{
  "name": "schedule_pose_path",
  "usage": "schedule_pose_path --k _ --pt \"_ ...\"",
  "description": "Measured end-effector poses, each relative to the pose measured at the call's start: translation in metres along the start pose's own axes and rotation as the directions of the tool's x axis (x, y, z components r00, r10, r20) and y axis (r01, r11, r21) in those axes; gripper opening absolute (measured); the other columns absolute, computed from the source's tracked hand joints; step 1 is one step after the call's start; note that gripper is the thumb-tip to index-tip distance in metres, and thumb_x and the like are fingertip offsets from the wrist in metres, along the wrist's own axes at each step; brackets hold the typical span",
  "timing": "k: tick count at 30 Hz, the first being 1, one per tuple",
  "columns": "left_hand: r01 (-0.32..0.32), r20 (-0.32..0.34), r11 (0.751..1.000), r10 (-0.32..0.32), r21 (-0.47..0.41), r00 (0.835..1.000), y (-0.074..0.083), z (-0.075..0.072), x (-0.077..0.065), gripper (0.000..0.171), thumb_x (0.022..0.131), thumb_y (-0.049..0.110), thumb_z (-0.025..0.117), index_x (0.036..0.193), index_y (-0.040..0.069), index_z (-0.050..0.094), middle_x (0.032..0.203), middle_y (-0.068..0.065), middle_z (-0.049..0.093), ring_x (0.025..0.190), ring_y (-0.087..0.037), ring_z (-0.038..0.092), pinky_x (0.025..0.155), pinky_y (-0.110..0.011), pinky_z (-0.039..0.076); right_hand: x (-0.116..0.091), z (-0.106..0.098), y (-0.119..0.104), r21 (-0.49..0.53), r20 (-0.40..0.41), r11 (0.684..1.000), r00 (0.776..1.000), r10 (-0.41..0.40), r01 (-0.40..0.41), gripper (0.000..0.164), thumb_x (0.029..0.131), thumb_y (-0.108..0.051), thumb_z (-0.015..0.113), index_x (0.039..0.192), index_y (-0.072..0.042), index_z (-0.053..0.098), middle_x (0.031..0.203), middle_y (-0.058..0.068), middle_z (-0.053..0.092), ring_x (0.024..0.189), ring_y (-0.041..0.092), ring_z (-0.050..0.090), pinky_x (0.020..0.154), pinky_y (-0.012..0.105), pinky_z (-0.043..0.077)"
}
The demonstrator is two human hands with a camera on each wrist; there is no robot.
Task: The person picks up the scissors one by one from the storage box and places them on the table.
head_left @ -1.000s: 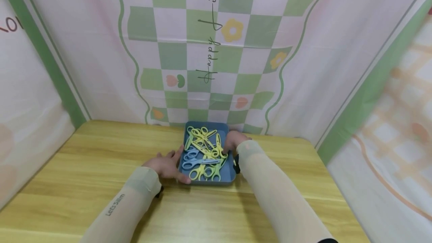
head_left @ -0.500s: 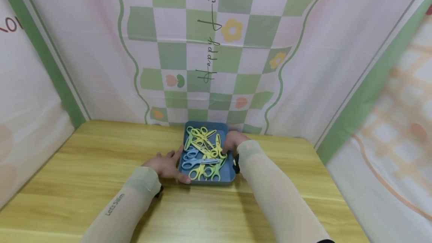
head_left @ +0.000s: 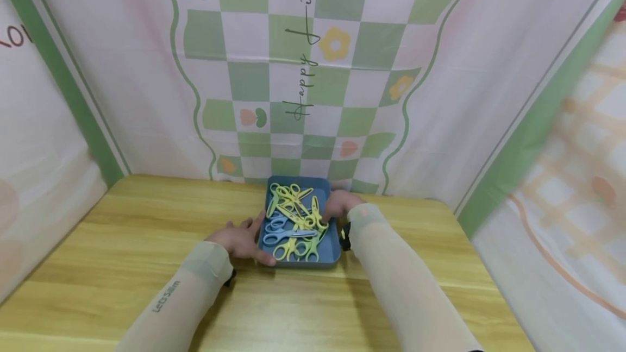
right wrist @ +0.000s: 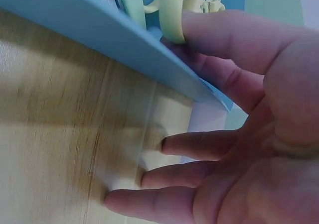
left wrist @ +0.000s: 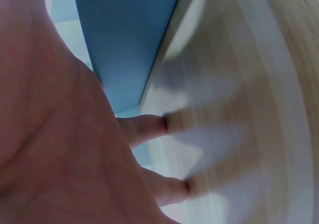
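Note:
A blue tray (head_left: pixel 330 252) holds a pile of yellow, green and blue scissors. Beside its left wall lies my left hand (head_left: pixel 239 240), fingers spread, with the thumb at the near left corner and the index finger against the side. Over the right rim reaches my right hand (head_left: pixel 339 203); its thumb and index finger pinch a handle loop of the yellow scissors (head_left: pixel 315 206). In the right wrist view that yellow loop (right wrist: pixel 172 15) sits at the thumb tip, while the other fingers extend down to the table outside the tray. Part of the loop is hidden by the fingers.
Blue scissors (head_left: pixel 287 236) lie across the pile's near half, with green scissors (head_left: pixel 311 247) beside them. The wooden table (head_left: pixel 274 308) carries the tray near its back edge. A checkered cloth (head_left: pixel 288 80) hangs right behind, and cloths also hang at both sides.
My right wrist has shifted very slightly to the right. The left hand, the tray and the scissors show almost no movement.

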State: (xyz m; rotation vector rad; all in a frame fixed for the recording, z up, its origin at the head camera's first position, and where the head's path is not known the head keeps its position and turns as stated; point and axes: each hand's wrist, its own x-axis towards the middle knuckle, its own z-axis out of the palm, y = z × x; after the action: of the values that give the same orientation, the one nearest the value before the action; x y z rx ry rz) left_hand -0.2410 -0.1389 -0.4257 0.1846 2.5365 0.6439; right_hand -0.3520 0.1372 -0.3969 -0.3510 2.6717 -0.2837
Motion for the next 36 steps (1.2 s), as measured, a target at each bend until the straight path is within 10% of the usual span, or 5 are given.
schedule_pose_path --k 12,21,36 --pt "-0.004 -0.013 1.0 0.004 -0.009 1.0 0.002 -0.002 -0.001 0.134 0.064 0.073 0.079 0.161 0.029 -0.002 0.164 -0.019 0.01 0.138 -0.063 0.003 0.1 -0.08 0.011 -0.007 -0.006 0.017 0.126 0.01 0.99 0.997 -0.07 0.068 0.016 0.08 -0.022 0.078 0.095 -0.016 0.078 0.099 -0.003 0.071 0.094 0.017 0.061 0.087 0.037 0.049" --pt "-0.005 -0.007 1.0 0.005 -0.027 1.0 0.002 -0.004 -0.003 0.133 0.065 0.071 0.08 0.161 0.027 -0.002 0.164 -0.02 0.009 0.139 -0.062 0.001 0.102 -0.079 0.01 -0.013 -0.009 0.026 0.316 0.061 0.947 0.995 -0.074 0.051 0.015 0.085 -0.011 0.071 0.099 -0.01 0.075 0.111 0.005 0.065 0.103 0.029 0.06 0.066 0.05 0.057" --pt "0.005 0.0 0.999 -0.005 -0.038 1.0 0.002 -0.001 -0.003 0.133 0.064 0.073 0.079 0.161 0.03 -0.002 0.164 -0.018 0.009 0.14 -0.06 0.001 0.101 -0.079 0.01 -0.02 -0.003 0.048 0.494 0.075 0.868 0.992 -0.103 0.053 0.021 0.085 -0.007 0.071 0.105 -0.005 0.072 0.111 0.008 0.064 0.099 0.03 0.06 0.076 0.054 0.055"
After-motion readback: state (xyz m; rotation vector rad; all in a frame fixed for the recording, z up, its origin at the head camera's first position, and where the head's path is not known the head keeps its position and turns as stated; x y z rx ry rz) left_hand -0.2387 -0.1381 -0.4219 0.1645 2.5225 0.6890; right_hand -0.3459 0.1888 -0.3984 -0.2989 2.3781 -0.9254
